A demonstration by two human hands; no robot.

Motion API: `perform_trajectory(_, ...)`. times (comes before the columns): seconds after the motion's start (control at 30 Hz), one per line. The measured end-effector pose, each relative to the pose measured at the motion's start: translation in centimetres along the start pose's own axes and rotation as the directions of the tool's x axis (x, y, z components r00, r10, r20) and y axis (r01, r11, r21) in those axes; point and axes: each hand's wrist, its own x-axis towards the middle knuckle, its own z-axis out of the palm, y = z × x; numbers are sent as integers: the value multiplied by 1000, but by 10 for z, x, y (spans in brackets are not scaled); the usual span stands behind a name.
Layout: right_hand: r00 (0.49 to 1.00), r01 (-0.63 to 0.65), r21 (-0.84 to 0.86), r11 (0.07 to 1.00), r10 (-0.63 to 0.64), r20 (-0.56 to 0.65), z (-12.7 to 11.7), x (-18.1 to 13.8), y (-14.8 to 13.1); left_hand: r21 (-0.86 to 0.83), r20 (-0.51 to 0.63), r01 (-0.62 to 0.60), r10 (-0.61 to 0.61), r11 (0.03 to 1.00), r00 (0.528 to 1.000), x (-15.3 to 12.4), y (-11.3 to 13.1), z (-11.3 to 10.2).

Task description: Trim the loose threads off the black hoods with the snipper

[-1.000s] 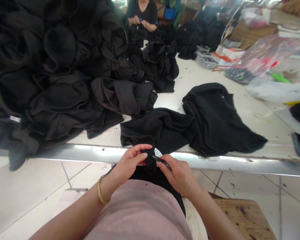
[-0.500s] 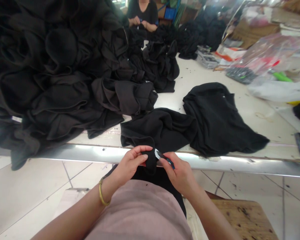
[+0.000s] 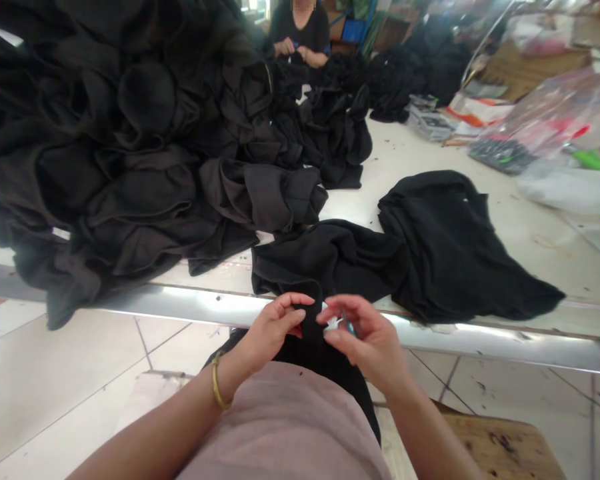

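My left hand (image 3: 281, 321), with a yellow bangle at its wrist, pinches an edge of a black garment (image 3: 337, 250) at the table's front edge. Part of that cloth hangs over the edge above my lap. Close by on the right, my right hand (image 3: 367, 333) has its fingers curled round a small blue-handled tool (image 3: 349, 325), mostly hidden and blurred, so its exact kind is unclear. A small white label (image 3: 332, 324) shows at my right fingertips, beside the cloth.
A tall heap of black garments (image 3: 150, 167) covers the table's left side. Another black garment (image 3: 460, 247) lies flat to the right. Clear plastic bags (image 3: 545, 127) and papers sit at the far right. Across the table, a person (image 3: 300, 40) handles dark cloth. A wooden stool (image 3: 500, 440) stands low right.
My right hand has turned and its fingers have lifted; the tool's dark blade no longer points at the label. My left hand keeps its pinch. The whole view has shifted slightly.
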Motion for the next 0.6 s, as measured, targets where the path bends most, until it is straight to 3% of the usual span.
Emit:
perform_trajectory(0.07, 982, 1, -112, 994, -22, -188, -4, 17, 6, 38, 78, -9, 6, 999, 997, 0, -3, 1)
perform_trajectory(0.1, 978, -9, -157, 987, -25, -208, -5, 25, 9, 55, 107, -10, 4, 998, 994, -1, -4, 1)
perform_trajectory(0.2, 993, -26, -208, 978, 1, -117, -5, 39, 17, 109, 141, 44, -59, 993, 988, -3, -3, -4)
perform_trajectory(0.3, 997, -1, -227, 974, -18, -80, -6, 36, 17, 71, 23, 137, -139, 988, 990, -5, 4, -11)
perform_trajectory(0.43, 998, 55, -324, 944, -55, 8, -9, 19, 15, -6, -173, 103, -102, 995, 980, 0, 14, -17)
perform_trajectory(0.53, 992, 104, -440, 892, -63, 106, -11, 10, 19, 113, -296, 118, -79, 987, 952, 4, 16, -21)
perform_trajectory(0.6, 992, 106, -479, 871, -63, 106, -13, 8, 23, 256, -308, 145, -62, 956, 949, 1, 15, -27)
